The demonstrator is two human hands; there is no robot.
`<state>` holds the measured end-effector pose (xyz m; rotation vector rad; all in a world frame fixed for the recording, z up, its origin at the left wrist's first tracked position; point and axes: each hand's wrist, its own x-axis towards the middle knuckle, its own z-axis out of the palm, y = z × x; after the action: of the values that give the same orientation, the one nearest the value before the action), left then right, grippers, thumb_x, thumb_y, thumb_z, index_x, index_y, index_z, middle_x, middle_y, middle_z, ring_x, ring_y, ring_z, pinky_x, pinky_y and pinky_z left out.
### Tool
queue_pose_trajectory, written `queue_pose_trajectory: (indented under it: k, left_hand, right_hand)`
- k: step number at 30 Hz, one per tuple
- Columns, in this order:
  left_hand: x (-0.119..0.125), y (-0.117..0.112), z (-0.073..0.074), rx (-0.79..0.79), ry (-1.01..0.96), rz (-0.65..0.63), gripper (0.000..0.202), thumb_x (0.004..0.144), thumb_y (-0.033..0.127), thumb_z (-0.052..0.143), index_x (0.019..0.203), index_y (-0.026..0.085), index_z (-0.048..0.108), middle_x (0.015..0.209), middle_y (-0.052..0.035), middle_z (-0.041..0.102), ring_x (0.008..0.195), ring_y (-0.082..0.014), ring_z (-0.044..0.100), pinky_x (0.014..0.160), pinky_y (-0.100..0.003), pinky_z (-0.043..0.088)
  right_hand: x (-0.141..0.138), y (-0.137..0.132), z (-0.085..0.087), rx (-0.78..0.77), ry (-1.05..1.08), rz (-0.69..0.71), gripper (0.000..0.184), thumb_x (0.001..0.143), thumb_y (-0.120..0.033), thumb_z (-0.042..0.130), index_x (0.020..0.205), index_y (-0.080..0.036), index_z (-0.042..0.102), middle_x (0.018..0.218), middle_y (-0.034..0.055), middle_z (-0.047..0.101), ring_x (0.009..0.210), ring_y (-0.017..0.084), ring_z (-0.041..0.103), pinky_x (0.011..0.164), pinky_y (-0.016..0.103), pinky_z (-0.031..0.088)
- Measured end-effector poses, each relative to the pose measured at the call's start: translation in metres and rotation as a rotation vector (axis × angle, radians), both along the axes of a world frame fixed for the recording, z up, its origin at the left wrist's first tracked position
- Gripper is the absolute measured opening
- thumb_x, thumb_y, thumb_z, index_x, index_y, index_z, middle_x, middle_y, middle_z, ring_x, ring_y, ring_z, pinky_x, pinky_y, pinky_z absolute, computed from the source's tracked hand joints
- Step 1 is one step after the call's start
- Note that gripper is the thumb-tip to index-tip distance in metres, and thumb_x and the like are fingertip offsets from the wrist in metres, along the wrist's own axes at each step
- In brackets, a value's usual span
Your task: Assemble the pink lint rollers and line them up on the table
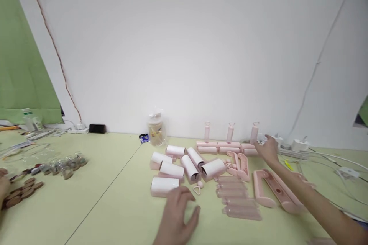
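Note:
My left hand (177, 214) hovers open, fingers spread, just in front of a white paper roll (164, 186) with a pink core. Several such rolls (189, 167) lie in a cluster behind it. My right hand (268, 149) reaches far back to the rightmost of three assembled pink lint rollers (250, 142) standing by the wall; its fingers touch or curl at the roller, and the grip is unclear. Pink roller frames (275, 190) and translucent pink handle tubes (237, 201) lie between my arms. A small heart-shaped ring (197, 189) sits near the rolls.
A clear plastic jar (156, 130) stands by the wall. White chargers and cables (299, 146) run along the right. At far left are small glass jars (66, 164), brown wooden discs (21, 192) and another person's hand (2, 187). A power strip (79, 128) lies at back left.

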<state>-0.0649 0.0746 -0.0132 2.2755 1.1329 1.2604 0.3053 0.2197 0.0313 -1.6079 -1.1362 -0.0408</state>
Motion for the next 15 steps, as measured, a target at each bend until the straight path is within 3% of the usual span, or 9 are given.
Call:
queue_pose_trajectory:
  k: [2,5,7,9,12,15]
  left_hand:
    - [-0.025,0.012,0.010,0.072,0.053,0.217,0.015,0.080,0.027,0.047,0.094,0.023,0.053,0.101,-0.0090,0.058,0.101,-0.0263,0.050,0.087,-0.041,0.035]
    - [-0.056,0.028,0.010,-0.107,0.062,0.469,0.037,0.073,0.038,0.053,0.104,0.020,0.049,0.111,-0.0115,0.055,0.107,-0.0321,0.047,0.089,-0.047,0.035]
    - [-0.067,0.032,0.002,-0.333,0.035,0.493,0.061,0.066,0.044,0.057,0.118,0.016,0.040,0.116,-0.0143,0.053,0.108,-0.0341,0.048,0.086,-0.045,0.039]
    - [-0.070,0.031,-0.007,-0.456,-0.011,0.441,0.074,0.064,0.043,0.058,0.126,0.014,0.031,0.120,-0.0150,0.051,0.110,-0.0328,0.048,0.086,-0.042,0.040]
    - [-0.065,0.026,-0.012,-0.498,-0.053,0.409,0.074,0.062,0.038,0.058,0.124,0.009,0.032,0.116,-0.0158,0.049,0.109,-0.0307,0.049,0.089,-0.038,0.039]
    - [-0.057,0.018,-0.003,-0.571,-0.053,0.415,0.058,0.056,0.033,0.062,0.107,0.011,0.044,0.109,-0.0145,0.048,0.105,-0.0304,0.049,0.088,-0.037,0.040]
  right_hand:
    - [-0.017,-0.021,-0.004,0.060,-0.042,0.042,0.028,0.085,-0.028,0.053,0.110,-0.016,0.053,0.116,0.0075,0.053,0.103,0.023,0.052,0.086,0.046,0.042]
    - [-0.048,-0.065,-0.009,0.112,-0.133,0.202,0.018,0.083,-0.028,0.047,0.092,-0.019,0.059,0.104,0.0072,0.055,0.105,0.024,0.050,0.090,0.042,0.040]
    - [-0.068,-0.098,-0.013,0.123,-0.186,0.312,0.018,0.082,-0.029,0.045,0.085,-0.023,0.061,0.104,0.0064,0.054,0.105,0.025,0.051,0.089,0.042,0.040]
    - [-0.087,-0.129,-0.016,0.119,-0.220,0.403,0.016,0.081,-0.029,0.046,0.078,-0.025,0.062,0.100,0.0057,0.055,0.100,0.024,0.054,0.085,0.039,0.043]
    - [-0.112,-0.168,-0.024,0.094,-0.223,0.626,0.017,0.082,-0.024,0.048,0.074,-0.026,0.062,0.094,0.0062,0.057,0.095,0.023,0.056,0.079,0.036,0.047]
    - [-0.139,-0.191,-0.037,0.023,-0.079,0.790,0.019,0.083,-0.024,0.048,0.072,-0.026,0.063,0.092,0.0069,0.059,0.093,0.023,0.058,0.078,0.035,0.048]
